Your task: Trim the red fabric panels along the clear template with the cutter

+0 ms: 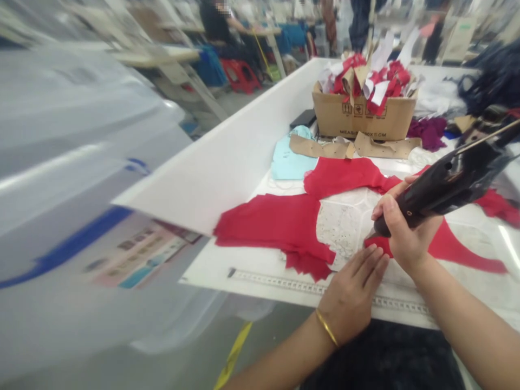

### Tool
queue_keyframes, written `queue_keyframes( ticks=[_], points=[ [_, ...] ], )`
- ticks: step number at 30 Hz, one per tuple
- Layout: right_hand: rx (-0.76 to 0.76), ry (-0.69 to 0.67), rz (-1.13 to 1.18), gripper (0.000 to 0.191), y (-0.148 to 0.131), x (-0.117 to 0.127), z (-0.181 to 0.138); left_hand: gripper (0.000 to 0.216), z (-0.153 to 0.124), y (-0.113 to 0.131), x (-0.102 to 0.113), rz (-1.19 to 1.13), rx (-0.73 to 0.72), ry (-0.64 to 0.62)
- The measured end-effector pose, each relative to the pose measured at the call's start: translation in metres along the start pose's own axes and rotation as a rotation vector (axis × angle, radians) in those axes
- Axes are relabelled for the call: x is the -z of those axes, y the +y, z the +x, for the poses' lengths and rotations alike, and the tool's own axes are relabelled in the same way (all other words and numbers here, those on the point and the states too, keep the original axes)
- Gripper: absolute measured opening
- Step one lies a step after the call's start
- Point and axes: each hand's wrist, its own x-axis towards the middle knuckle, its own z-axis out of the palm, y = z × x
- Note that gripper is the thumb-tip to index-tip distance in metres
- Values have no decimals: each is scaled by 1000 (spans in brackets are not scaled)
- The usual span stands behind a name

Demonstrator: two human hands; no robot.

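Note:
My right hand is wrapped round a black handheld power tool, which tilts down to the left. Its narrow metal tip reaches the edge of a red fabric piece. My left hand, with a gold bangle at the wrist, lies with its fingers stretched out and the fingertips on that fabric's near edge, close to the tip. Left of my hands, a stack of cut red fabric lies on a speckled pale board. Another red piece is just behind it.
A measuring tape strip runs along the front of the white table. Behind are brown card patterns, light blue sheets and a cardboard box of scraps. A low white wall edges the left; large plastic bins stand beyond.

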Motion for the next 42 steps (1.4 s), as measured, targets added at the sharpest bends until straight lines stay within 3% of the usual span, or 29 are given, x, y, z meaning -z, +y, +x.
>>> queue_keyframes(
  ticks=[15, 20, 23, 28, 30, 35, 42],
  points=[
    [40, -83, 126, 11, -7, 4, 3, 59, -1, 2, 0, -21, 37, 107],
    [44, -85, 96, 17, -2, 2, 3, 55, 0, 2, 2, -31, 45, 100],
    [44, -88, 88, 16, -3, 3, 2, 51, 2, 4, 7, -45, 70, 188],
    [17, -150, 106, 9, -19, 10, 0, 56, 2, 4, 14, -145, 263, 345],
    [-3, -169, 83, 5, -26, 12, -3, 54, 2, 4, 15, -153, 318, 355],
    [-18, -185, 87, 23, -29, 12, -11, 54, 2, 4, 11, -137, 322, 367],
    [-4, -190, 106, 21, -30, 13, -10, 55, 5, 1, 18, -157, 289, 323]
  ],
)
